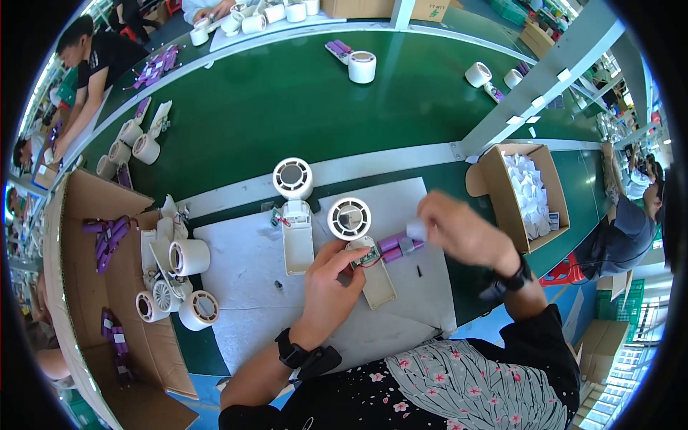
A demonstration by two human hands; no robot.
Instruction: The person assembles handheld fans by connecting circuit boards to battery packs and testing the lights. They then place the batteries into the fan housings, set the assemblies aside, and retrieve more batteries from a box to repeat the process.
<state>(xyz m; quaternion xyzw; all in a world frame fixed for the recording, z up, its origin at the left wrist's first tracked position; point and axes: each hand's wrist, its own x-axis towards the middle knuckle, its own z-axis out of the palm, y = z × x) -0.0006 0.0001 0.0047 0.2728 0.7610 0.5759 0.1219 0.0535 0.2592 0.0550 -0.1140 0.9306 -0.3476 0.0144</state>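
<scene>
My left hand [331,287] is closed around a small green circuit board [365,259], thumb and fingers pinching it over the open white handle [378,290] of a handheld fan. The round head [350,218] of this fan points away from me. Beside the handle lies a purple battery pack [398,247], with a red wire running to the board. Blurred by motion, my right hand [459,226] is closed above and right of the batteries. A small white piece [416,229] shows at its fingertips. A second opened fan [298,233] lies to the left.
A grey mat [244,287] covers the bench here. At right stands a carton [494,190] of white pieces. White fan parts [190,258] and a large carton [79,287] with purple batteries are at left. A metal post [545,72] rises at far right. Other people work nearby.
</scene>
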